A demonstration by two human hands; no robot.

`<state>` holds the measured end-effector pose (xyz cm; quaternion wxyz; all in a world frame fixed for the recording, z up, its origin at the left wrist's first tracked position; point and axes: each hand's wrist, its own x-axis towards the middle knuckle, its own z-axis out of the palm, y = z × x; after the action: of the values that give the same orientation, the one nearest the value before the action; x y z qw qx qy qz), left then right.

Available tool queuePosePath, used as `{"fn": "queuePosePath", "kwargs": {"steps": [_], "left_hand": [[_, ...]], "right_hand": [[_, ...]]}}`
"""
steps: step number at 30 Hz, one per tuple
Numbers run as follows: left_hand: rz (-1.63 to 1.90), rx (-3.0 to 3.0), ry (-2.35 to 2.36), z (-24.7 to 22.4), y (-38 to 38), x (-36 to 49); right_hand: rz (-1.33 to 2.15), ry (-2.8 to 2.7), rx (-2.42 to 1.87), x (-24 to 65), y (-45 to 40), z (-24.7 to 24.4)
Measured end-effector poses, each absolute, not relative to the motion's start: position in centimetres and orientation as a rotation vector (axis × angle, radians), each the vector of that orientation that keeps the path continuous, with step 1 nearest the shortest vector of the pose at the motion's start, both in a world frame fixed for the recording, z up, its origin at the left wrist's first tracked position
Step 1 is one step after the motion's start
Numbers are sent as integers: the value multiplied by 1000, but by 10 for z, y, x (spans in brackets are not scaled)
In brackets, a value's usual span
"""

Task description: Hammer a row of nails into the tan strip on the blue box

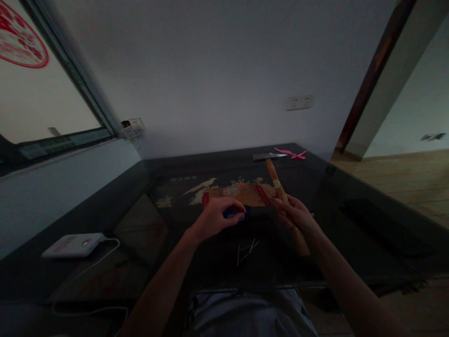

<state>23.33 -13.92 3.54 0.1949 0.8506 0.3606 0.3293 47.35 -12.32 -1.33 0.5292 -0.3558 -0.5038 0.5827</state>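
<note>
My right hand [293, 213] is wrapped round the wooden handle of a hammer [275, 180], whose metal head rests at the far side of the table. Curled fingers and thumb mark my left hand [220, 216], with a small blue object [247, 213] beside and partly behind its fingers; whether it grips anything is unclear. Behind both hands lies a tan patterned piece with red bands [242, 193]. Several thin nails [250, 247] lie on the dark table in front of my hands.
The dark glossy table [315, 262] bears a white power bank [75, 245] with a cable at left, a pink ribbon [296, 155] at the far right, and a flat black object [382, 227] at right. A wall with sockets [300, 102] stands behind.
</note>
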Motion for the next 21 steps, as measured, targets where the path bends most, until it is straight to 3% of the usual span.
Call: {"fn": "queuePosePath", "kwargs": {"steps": [7,21], "left_hand": [[1494,2140,1262,32,-79,214],[1400,2098,1306,0,-63,210]], "right_hand": [[1404,-1191,-843,471,-125,-11],[1379,-1216,-851,471,-124,-13]]}}
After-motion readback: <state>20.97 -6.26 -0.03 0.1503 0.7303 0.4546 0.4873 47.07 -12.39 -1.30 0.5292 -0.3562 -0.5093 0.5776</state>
